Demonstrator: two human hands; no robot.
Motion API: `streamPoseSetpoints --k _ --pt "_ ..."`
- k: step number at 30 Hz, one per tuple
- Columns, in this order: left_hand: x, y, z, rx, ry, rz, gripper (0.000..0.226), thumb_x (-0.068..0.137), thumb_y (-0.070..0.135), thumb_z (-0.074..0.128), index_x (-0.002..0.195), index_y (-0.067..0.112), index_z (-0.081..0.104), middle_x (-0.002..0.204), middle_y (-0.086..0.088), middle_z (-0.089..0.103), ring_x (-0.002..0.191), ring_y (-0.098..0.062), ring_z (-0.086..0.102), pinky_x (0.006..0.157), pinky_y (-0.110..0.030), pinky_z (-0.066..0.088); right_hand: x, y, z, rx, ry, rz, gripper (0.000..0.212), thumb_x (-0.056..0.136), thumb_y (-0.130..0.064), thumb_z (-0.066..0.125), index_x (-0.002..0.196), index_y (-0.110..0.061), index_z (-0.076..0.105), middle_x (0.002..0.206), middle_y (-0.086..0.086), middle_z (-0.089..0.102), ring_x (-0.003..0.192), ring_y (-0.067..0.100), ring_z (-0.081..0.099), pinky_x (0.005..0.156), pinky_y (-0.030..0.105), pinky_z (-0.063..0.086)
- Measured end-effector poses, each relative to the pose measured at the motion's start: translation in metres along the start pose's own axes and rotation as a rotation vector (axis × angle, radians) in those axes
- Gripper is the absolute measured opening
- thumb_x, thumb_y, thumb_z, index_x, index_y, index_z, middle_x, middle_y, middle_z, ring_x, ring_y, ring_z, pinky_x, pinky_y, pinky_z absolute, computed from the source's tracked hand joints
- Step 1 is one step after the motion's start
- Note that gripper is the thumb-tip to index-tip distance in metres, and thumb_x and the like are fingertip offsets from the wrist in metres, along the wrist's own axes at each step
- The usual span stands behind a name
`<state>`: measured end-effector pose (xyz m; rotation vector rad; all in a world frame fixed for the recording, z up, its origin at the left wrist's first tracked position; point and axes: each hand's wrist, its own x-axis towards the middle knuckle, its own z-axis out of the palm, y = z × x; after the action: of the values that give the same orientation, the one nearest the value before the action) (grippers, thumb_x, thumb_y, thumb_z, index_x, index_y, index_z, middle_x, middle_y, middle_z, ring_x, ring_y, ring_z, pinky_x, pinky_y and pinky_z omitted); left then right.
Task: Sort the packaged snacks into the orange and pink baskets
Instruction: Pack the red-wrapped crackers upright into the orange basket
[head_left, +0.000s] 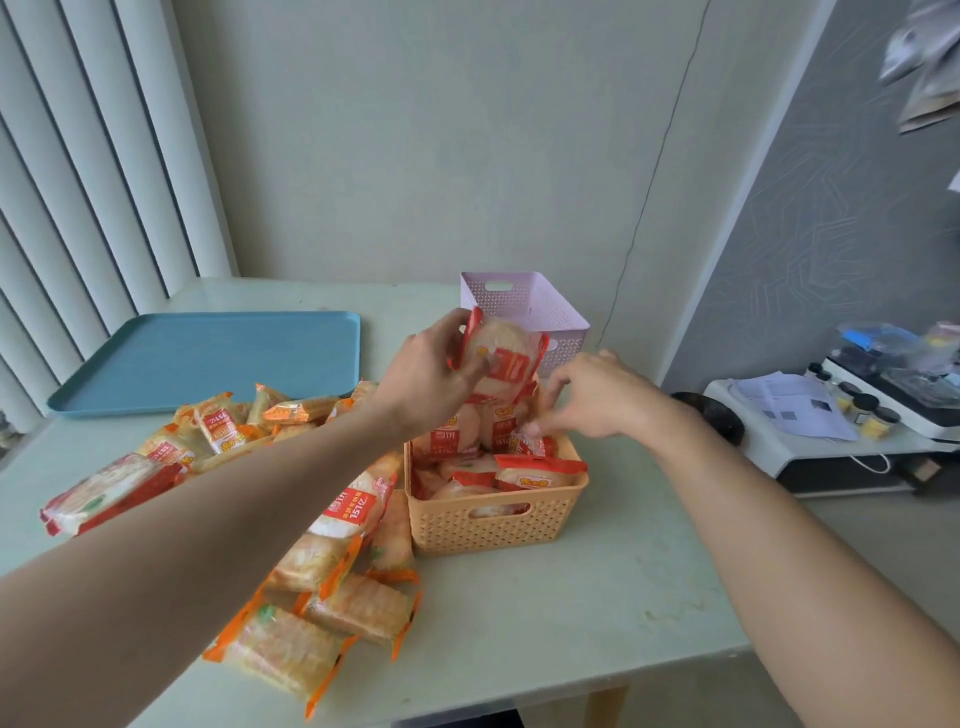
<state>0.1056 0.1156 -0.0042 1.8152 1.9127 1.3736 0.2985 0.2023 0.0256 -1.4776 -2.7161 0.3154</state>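
Left hand (434, 371) grips a red-edged snack packet (501, 353), fingers closed around its left side, holding it tilted in the air above the far end of the orange basket (493, 525). Right hand (597, 397) reaches down over the same basket's far right corner, fingertips (535, 428) bunched on a small red-and-white wrapper (540, 441) at the top of the contents; motion blur makes it hard to tell whether that hand truly pinches it.

From the head view, the orange basket sits on the pale green tabletop (597, 597) and is filled nearly to its rim with red-trimmed packets. Directly behind it, touching or just beside its far wall, stands the pink basket (524, 306), whose inside cannot be seen. Left of the orange basket lies a loose heap of orange-edged packets (322, 613), some pressed against its left wall and others spread farther left. Beyond that heap, farther from the orange basket, rests a blue tray (208, 358).
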Motion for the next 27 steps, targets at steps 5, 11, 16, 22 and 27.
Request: streamPoseSetpoints --k 5,11,16,22,27 --pt "0.001 0.001 0.007 0.424 -0.260 0.098 0.044 0.088 0.029 0.063 0.132 0.029 0.061 0.120 -0.004 0.071 0.112 -0.031 0.060 0.096 -0.038 0.046 -0.008 -0.019 0.019 -0.308 0.061 -0.015 0.032 0.079 -0.046 0.077 0.104 -0.026 0.071 0.113 -0.001 0.067 0.121 0.025 0.051 0.096 0.037 0.048" --pt "0.011 0.003 0.029 0.476 -0.142 0.028 0.044 0.079 0.029 0.072 0.120 0.028 0.058 0.109 0.001 0.067 0.107 -0.023 0.057 0.088 -0.032 0.036 -0.010 -0.018 0.017 -0.231 0.308 0.036 0.031 0.074 -0.050 0.084 0.089 -0.025 0.076 0.097 -0.002 0.073 0.107 0.024 0.061 0.077 0.033 0.041" --pt "0.019 -0.004 0.044 0.566 -0.194 0.159 0.020 0.088 0.041 0.063 0.105 0.035 0.071 0.107 0.007 0.070 0.109 -0.020 0.058 0.100 -0.034 0.037 -0.016 -0.004 -0.003 -0.038 0.401 0.066 0.026 0.083 -0.042 0.080 0.075 -0.020 0.068 0.082 0.004 0.073 0.083 0.032 0.069 0.068 0.031 0.049" --pt "0.023 -0.020 0.042 0.588 -0.453 0.218 0.037 0.081 0.041 0.056 0.115 0.031 0.070 0.130 0.005 0.059 0.124 -0.023 0.051 0.105 -0.043 0.040 -0.016 0.021 -0.024 0.500 0.450 0.023 0.027 0.086 -0.018 0.080 0.071 -0.019 0.056 0.080 0.003 0.072 0.070 0.026 0.074 0.064 0.042 0.062" --pt "0.023 -0.028 0.026 0.275 -0.318 0.085 0.034 0.077 0.027 0.073 0.111 0.023 0.067 0.110 -0.002 0.073 0.101 -0.026 0.064 0.084 -0.035 0.051 -0.012 0.015 -0.006 0.966 0.353 -0.037 0.030 0.086 0.008 0.073 0.075 -0.013 0.054 0.096 0.016 0.071 0.079 0.022 0.073 0.070 0.035 0.063"
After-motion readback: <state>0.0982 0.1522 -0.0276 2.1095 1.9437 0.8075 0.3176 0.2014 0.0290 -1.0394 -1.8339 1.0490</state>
